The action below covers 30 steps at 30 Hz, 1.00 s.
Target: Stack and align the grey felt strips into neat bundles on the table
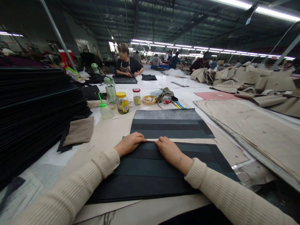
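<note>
A dark striped fabric panel (150, 172) lies on the table right before me. My left hand (129, 143) and my right hand (170, 151) rest side by side on its far edge, fingers curled down and pressed onto the cloth. Both wrists wear cream ribbed sleeves. Just beyond lies a second dark panel (171, 126) with a grey speckled strip along its far side.
A tall stack of black sheets (35, 109) fills the left. A tan cloth piece (79, 131) lies beside it. Jars and a squeeze bottle (105, 110) stand further back. Beige fabric piles (257, 84) cover the right. A person (127, 64) works at the far end.
</note>
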Each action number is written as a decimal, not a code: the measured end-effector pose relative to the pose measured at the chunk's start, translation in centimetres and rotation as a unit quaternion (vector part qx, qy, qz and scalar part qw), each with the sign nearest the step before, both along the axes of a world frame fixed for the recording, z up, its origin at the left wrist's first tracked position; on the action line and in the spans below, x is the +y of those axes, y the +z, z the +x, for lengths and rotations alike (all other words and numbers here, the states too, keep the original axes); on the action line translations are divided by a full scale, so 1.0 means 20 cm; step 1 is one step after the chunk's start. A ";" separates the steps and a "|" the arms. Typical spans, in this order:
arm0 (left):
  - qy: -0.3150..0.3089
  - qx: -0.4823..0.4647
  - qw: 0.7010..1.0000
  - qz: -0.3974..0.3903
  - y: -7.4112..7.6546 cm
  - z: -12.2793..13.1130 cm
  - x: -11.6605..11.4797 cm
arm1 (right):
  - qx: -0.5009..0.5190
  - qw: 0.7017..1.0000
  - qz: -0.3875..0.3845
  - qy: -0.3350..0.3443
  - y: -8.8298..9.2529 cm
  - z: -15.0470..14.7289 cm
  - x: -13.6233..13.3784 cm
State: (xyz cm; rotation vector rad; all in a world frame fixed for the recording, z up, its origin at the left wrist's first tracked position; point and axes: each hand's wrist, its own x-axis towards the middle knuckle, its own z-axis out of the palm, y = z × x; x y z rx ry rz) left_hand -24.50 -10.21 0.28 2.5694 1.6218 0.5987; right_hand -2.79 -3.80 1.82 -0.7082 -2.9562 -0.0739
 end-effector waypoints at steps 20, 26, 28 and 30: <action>0.057 0.015 0.998 0.032 0.00 -0.28 -0.19 | -0.020 0.999 -0.006 0.049 0.03 -0.25 -0.09; 0.083 -0.002 0.996 0.044 -0.03 -0.30 -0.24 | -0.006 0.997 -0.037 0.064 0.03 -0.38 -0.11; 0.084 -0.002 0.996 0.043 -0.03 -0.30 -0.23 | -0.007 0.996 -0.041 0.073 0.02 -0.42 -0.13; 0.080 -0.002 0.996 0.037 -0.02 -0.30 -0.23 | -0.011 0.996 -0.031 0.078 0.01 -0.45 -0.15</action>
